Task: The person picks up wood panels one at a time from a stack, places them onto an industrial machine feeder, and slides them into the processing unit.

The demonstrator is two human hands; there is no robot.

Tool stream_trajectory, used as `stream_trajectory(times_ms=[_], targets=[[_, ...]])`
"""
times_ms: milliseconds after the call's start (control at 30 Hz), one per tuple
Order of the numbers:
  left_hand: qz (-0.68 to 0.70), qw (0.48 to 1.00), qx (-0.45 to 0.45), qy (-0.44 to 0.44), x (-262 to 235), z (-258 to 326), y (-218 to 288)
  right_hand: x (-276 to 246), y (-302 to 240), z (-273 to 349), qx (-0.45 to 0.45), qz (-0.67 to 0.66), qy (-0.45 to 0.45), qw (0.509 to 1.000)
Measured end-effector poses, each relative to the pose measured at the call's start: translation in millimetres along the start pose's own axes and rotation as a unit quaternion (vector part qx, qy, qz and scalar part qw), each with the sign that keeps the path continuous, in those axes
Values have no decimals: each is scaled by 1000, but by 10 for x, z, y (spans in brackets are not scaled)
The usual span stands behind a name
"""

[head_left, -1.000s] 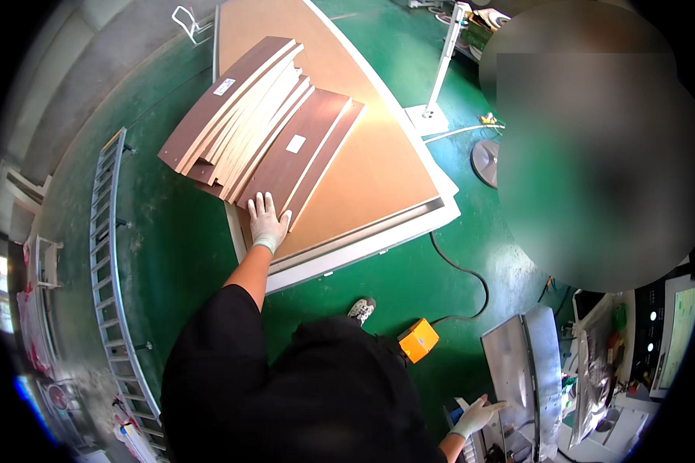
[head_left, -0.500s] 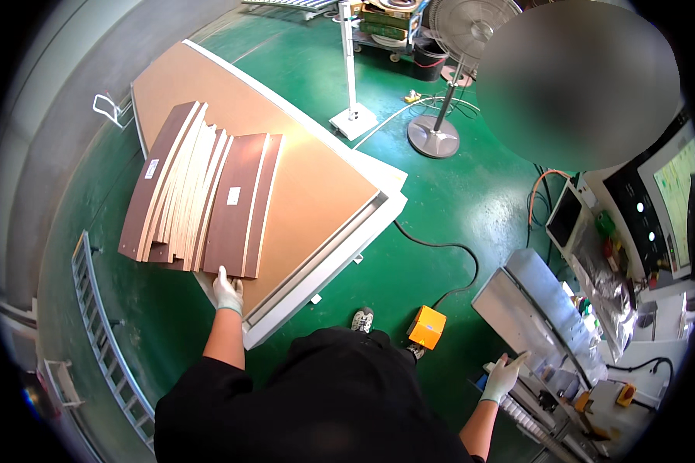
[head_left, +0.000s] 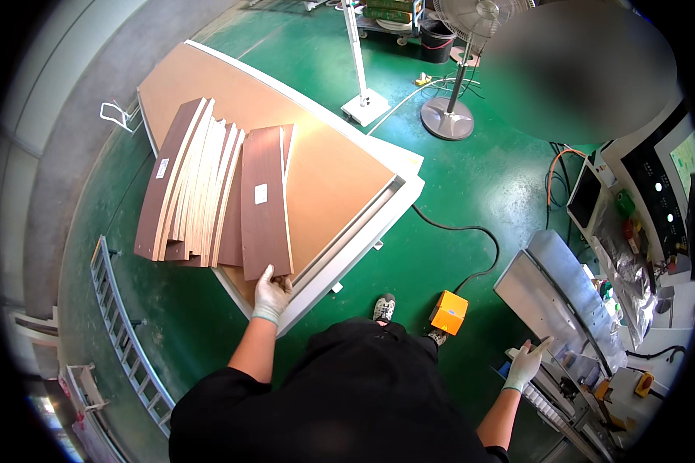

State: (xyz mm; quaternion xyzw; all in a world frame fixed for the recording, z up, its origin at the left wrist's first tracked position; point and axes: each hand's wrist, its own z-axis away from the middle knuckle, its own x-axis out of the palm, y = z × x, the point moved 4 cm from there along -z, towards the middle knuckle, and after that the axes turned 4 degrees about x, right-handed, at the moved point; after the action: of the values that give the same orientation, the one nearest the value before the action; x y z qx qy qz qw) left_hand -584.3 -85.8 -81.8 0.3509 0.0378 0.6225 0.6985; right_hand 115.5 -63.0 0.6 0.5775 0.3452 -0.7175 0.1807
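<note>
A brown wood-look board (head_left: 264, 199) with a white label lies at the right of a leaning stack of similar boards (head_left: 197, 181). My gloved left hand (head_left: 272, 295) grips its near end, thumb on top and fingers curled beneath. That board sits at a slant to the others, which show pale edges. All of them rest on a wide tan panel (head_left: 340, 181) on a white-edged platform. Off to the right, my gloved right hand (head_left: 527, 366) is at the edge of a metal machine (head_left: 539, 289), fingers stretched out and nothing held.
An orange foot pedal box (head_left: 449, 312) with a black cable is on the green floor by my shoes. Beyond stand a pedestal fan (head_left: 448, 117), a white post (head_left: 365, 106) and a black bucket (head_left: 437, 42). A metal ladder-like frame (head_left: 127, 339) lies at left.
My left hand has pulled the labelled board right and toward me, turning it away from the stack. My right hand stays by the machine. The whole view has shifted slightly.
</note>
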Motion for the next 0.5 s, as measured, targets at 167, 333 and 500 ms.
stream_trajectory(times_ms=[167,333,500], targets=[[24,997,32,-70,336,187,26,46,103,-56,14,-7,-20,1000],[-39,976,156,-148,861,354,386,269,348,-135,-21,11,39,999],[-90,967,114,-210,1000,1019,267,103,-36,-84,-33,-4,44,998]])
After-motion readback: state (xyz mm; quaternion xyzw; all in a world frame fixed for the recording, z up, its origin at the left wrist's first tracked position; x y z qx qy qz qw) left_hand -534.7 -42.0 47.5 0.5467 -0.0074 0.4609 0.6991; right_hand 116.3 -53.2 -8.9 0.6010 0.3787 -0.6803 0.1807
